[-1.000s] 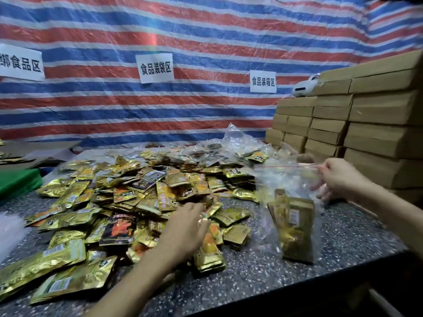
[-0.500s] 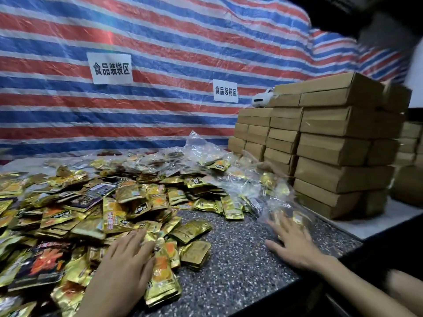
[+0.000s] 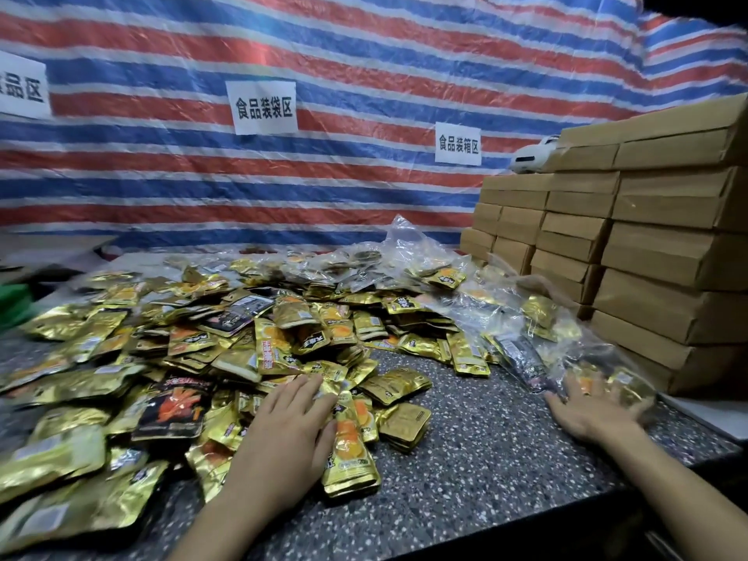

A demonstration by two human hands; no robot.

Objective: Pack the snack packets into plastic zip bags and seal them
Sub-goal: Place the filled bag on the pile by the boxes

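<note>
A heap of gold snack packets [image 3: 243, 350] covers the left and middle of a speckled counter [image 3: 485, 459]. The left hand [image 3: 287, 431] lies flat on them, fingers straight, gripping nothing. The right hand [image 3: 591, 406], fingers spread, presses a filled clear bag [image 3: 566, 342] beside stacked cardboard boxes [image 3: 668, 277].

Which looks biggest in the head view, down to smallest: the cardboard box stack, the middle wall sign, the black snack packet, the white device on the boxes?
1. cardboard box stack
2. middle wall sign and black snack packet: look alike, packet nearer, so unranked
3. white device
</note>
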